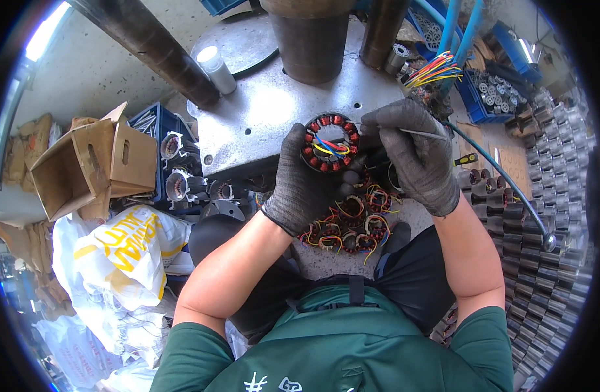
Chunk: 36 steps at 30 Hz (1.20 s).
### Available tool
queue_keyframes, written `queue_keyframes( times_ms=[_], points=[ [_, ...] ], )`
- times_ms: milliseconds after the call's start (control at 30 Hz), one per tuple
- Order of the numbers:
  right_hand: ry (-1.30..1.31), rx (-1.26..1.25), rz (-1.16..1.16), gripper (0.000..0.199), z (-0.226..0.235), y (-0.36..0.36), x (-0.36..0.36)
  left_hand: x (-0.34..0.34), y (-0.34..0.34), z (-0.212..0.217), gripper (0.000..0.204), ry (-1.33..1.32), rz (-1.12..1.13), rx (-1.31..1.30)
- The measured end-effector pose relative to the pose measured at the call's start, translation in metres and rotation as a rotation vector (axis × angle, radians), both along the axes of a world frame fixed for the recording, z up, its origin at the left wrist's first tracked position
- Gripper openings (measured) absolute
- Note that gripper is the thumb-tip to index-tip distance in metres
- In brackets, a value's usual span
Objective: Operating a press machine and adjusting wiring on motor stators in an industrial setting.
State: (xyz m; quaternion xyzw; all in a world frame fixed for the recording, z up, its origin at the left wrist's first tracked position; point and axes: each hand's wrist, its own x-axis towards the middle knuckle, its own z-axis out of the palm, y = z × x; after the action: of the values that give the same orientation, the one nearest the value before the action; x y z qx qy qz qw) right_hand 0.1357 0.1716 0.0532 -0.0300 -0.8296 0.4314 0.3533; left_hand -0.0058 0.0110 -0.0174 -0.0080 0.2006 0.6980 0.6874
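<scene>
My left hand (300, 186), in a dark grey glove, is closed round a motor stator (308, 157), a ring with copper-red windings and blue, yellow and red lead wires bunched in its middle. The ring's open face is turned up, over the front edge of a metal press table (247, 104). Just right of the stator, my gloved right hand (414, 153) pinches a thin metal rod (425, 135). One end of the rod sticks out to the right; its other end points toward the ring. Below my hands lie several more wired stators (352, 225) on the floor between my feet.
Thick steel columns (309, 46) rise from the press table, where a white cylinder (216, 68) stands. Cardboard boxes (84, 163), motor housings (177, 185) and white bags (127, 255) are at left. Metal cylinders (541, 215) are stacked at right, near a blue crate (486, 98) of parts.
</scene>
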Motion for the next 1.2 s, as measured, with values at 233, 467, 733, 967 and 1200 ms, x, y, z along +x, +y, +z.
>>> queue_keyframes(
  times_ms=[233, 467, 733, 967, 1200],
  points=[
    [0.063, 0.109, 0.075, 0.015, 0.001, 0.006, -0.002, -0.003, 0.002, -0.004, 0.100, 0.063, -0.007, -0.025],
    [0.017, -0.428, 0.078, 0.014, -0.009, 0.007, -0.001, -0.003, 0.005, 0.009, 0.090, 0.018, 0.025, -0.121],
    [0.160, -0.970, 0.110, 0.018, -0.009, 0.015, 0.002, -0.007, 0.003, 0.003, 0.101, 0.099, 0.009, -0.063],
    [0.198, -0.673, -0.005, 0.016, 0.000, 0.003, 0.006, -0.008, 0.001, 0.005, 0.096, -0.058, -0.030, -0.045],
    [0.116, -0.466, 0.004, 0.016, 0.000, -0.011, 0.016, -0.005, 0.002, 0.014, 0.106, -0.127, 0.055, -0.082]
  ],
)
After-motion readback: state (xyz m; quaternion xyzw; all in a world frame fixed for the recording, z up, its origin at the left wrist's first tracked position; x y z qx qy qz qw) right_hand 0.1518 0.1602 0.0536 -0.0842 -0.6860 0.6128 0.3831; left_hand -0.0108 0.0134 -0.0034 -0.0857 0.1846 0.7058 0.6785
